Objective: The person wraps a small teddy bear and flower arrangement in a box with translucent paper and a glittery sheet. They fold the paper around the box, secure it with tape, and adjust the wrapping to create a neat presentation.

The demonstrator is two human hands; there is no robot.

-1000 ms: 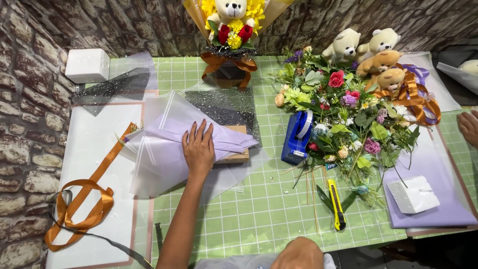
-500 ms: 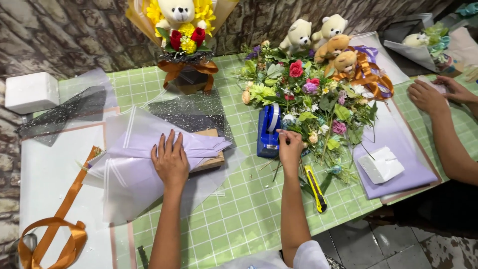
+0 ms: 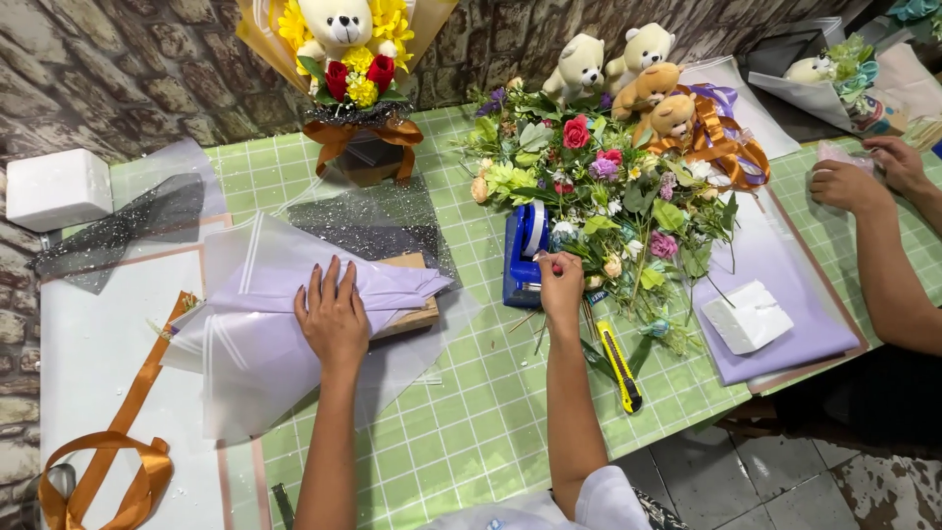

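My left hand [image 3: 333,316] lies flat, fingers spread, on folded lilac and clear wrapping paper [image 3: 257,329] that covers a small wooden block [image 3: 410,319]. My right hand [image 3: 560,285] reaches to a blue tape dispenser [image 3: 525,252] and pinches at its front edge, apparently on the tape end. Right beside the dispenser lies a loose pile of artificial flowers and greenery [image 3: 606,201]. A yellow utility knife [image 3: 619,363] rests on the mat just right of my right forearm.
A teddy bouquet [image 3: 346,69] stands at the back on the green grid mat [image 3: 481,422]. Small teddy bears [image 3: 638,74], orange ribbon [image 3: 103,461], white foam blocks [image 3: 57,186] [image 3: 748,316], lilac paper [image 3: 775,285], black glitter mesh [image 3: 128,231]. Another person's hands [image 3: 863,177] work at right.
My right hand came into view and reached up to the tape dispenser. My left hand stayed pressed on the paper. The view shifted right, showing the other person's hands.
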